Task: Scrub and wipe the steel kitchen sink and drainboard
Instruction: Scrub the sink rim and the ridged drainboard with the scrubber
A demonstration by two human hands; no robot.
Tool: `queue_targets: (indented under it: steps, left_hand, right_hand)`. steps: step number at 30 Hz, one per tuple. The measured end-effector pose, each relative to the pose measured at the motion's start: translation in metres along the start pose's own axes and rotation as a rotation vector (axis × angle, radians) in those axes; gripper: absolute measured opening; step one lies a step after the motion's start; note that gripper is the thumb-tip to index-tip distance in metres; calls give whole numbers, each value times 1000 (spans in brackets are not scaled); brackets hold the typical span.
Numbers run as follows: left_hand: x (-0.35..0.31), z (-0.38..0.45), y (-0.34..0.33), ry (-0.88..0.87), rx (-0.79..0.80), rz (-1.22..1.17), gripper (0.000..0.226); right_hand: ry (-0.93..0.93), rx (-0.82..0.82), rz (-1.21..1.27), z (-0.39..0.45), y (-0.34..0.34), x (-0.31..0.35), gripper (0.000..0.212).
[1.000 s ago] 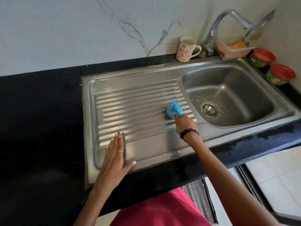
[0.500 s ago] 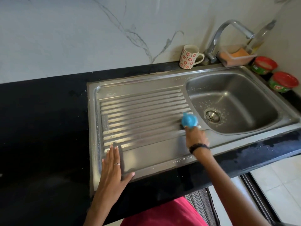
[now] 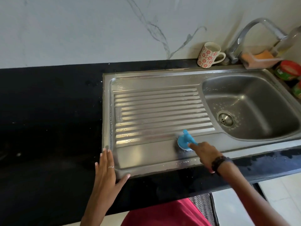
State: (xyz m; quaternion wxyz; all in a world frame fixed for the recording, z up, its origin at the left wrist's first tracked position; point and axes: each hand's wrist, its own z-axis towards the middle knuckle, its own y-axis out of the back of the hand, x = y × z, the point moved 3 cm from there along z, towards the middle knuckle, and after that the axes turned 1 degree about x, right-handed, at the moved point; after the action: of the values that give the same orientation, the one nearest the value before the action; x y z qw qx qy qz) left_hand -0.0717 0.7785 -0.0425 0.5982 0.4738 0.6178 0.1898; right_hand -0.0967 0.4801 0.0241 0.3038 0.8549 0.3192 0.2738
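— So where is the blue scrubber (image 3: 185, 141)?
— Pressed on the flat front strip of the drainboard (image 3: 154, 111), just below the ridges, left of the sink bowl (image 3: 254, 101).
— And the grips?
— Right hand (image 3: 204, 154) pinches the scrubber's handle. Left hand (image 3: 106, 172) lies spread flat on the drainboard's front-left corner and the black table (image 3: 48, 111).
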Motion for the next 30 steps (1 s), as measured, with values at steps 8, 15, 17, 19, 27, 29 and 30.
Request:
queue_targets:
  steps: [8,15,17,19,27,29,30]
  left_hand:
    - [7,-7,1,48,-54,-8,105]
    - [7,-9,3,41,-71,-8,104]
    - [4,-10,2,24,-66,-13,104]
    - [1,-11,0,17,-72,-20,103]
    - [3,-14,-4,70,-85,-6,105]
    - [1,-15,-4,68,-82,1,105]
    - [0,-15,-4,72,-82,0,105]
  right_hand:
    - [369,224,-86,-29,-73,125,30]
    - [356,24,-69,-2,-52,117,37]
    - [316,-9,-254,-1,-41,93,38]
    - [314,22,-373,-12,-40,80,40]
    - [415,147,-105,-8,-88,154,43]
    - [452,45,10,1,-90,170,46]
    - [454,11,21,3,-91,171,46]
